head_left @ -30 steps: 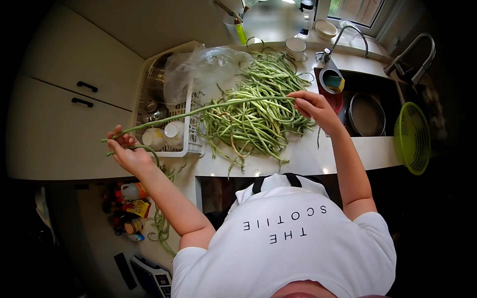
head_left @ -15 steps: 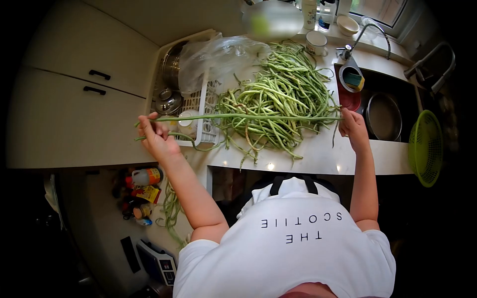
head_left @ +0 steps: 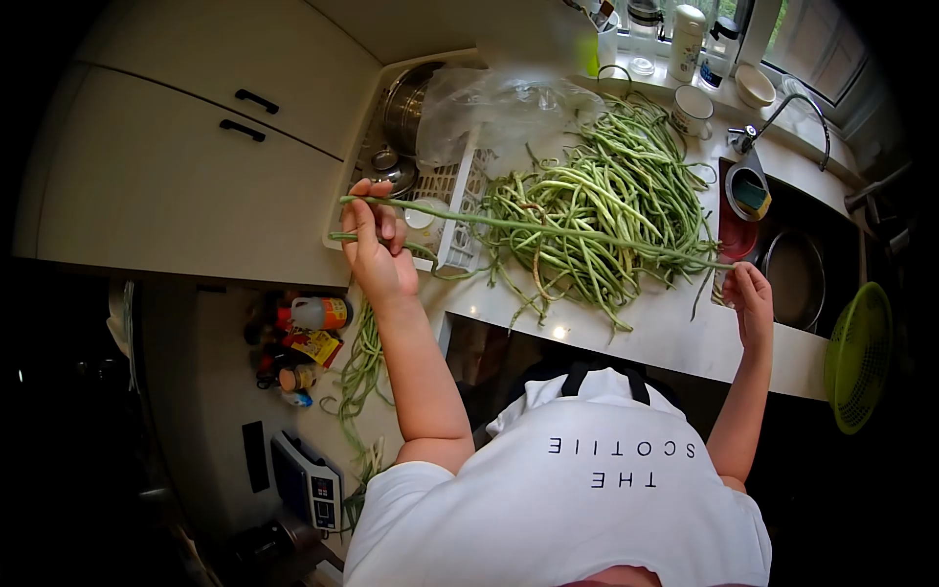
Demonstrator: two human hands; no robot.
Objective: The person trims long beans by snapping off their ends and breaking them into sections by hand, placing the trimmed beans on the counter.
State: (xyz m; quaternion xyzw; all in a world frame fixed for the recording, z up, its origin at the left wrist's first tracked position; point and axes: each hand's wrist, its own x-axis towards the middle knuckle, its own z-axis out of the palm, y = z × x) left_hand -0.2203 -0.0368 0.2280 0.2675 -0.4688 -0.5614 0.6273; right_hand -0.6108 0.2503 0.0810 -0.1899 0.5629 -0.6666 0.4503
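Above the glossy white table (head_left: 675, 338), a long, slender green bean (head_left: 543, 229) is held by the fingers (head_left: 365, 225) of the left hand (head_left: 383, 269) and right hand (head_left: 752, 301).

The single view looks steeply down and forward from the wearer's head, close above the white shirt (head_left: 567, 514) at bottom centre. It faces the counter (head_left: 675, 338), with heaped beans (head_left: 606, 201) just above mid-frame and a window (head_left: 817, 49) upper right; the lower left seems too dark to read.
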